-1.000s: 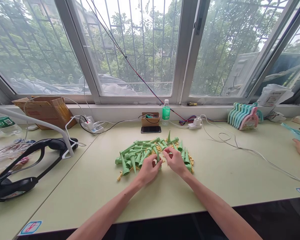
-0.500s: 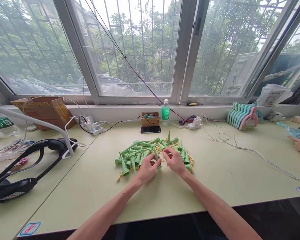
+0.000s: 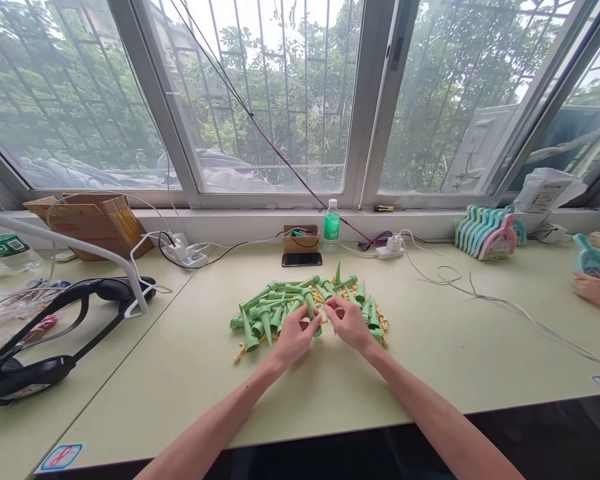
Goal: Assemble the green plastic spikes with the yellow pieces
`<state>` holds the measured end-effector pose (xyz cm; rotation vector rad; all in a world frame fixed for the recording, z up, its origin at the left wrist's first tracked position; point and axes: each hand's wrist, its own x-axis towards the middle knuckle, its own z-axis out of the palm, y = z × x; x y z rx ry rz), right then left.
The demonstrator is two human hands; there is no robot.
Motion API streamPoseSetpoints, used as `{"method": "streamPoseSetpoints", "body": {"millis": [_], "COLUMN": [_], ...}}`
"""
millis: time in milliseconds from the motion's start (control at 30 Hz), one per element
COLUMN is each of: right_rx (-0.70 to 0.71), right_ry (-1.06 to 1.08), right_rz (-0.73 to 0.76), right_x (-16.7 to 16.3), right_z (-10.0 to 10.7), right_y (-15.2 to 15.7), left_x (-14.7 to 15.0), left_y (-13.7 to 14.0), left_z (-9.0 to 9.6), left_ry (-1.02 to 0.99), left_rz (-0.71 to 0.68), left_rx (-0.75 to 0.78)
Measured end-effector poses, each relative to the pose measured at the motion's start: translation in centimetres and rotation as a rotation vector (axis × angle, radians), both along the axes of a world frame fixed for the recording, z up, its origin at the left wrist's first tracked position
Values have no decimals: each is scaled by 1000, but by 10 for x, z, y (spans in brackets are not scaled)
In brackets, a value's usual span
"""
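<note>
My left hand (image 3: 296, 339) is closed around a green plastic watering spike (image 3: 310, 301), which tilts with its wide end near my fingertips. Close by on the right, my right hand (image 3: 349, 325) is pinched shut. A small pale piece seems to lie at its fingertips, too small to name. In front of both hands spreads a pile of green cone-shaped spikes (image 3: 264, 319) with ribbed collars, some lying and some standing on end. Small yellow sticks (image 3: 239, 354) are scattered under and around them. My fingers partly hide the middle of the pile.
Behind the pile are a phone (image 3: 301, 259), a small cardboard box (image 3: 300, 241) and a bottle (image 3: 331, 225). Pastel hangers (image 3: 485, 232) and a white cable (image 3: 510, 303) are on the right. Another person's hand (image 3: 597, 290) holds a teal item. Black headgear (image 3: 80, 320) lies left.
My two hands have barely moved and keep their grips. At the far right, the other person's teal item has been raised and turned.
</note>
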<state>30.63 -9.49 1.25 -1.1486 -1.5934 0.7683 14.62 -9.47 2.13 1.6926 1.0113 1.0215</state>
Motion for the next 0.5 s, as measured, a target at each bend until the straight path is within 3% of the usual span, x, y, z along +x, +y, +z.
{"method": "streamPoseSetpoints", "body": {"millis": [500], "right_rx": [7], "right_ry": [4], "right_rz": [-26], "right_x": [0], "right_z": [0], "right_y": [-1], "left_x": [1], "left_y": [1], "left_z": [0], "left_ry": [-78], "left_rz": [155], "left_rx": [16]}}
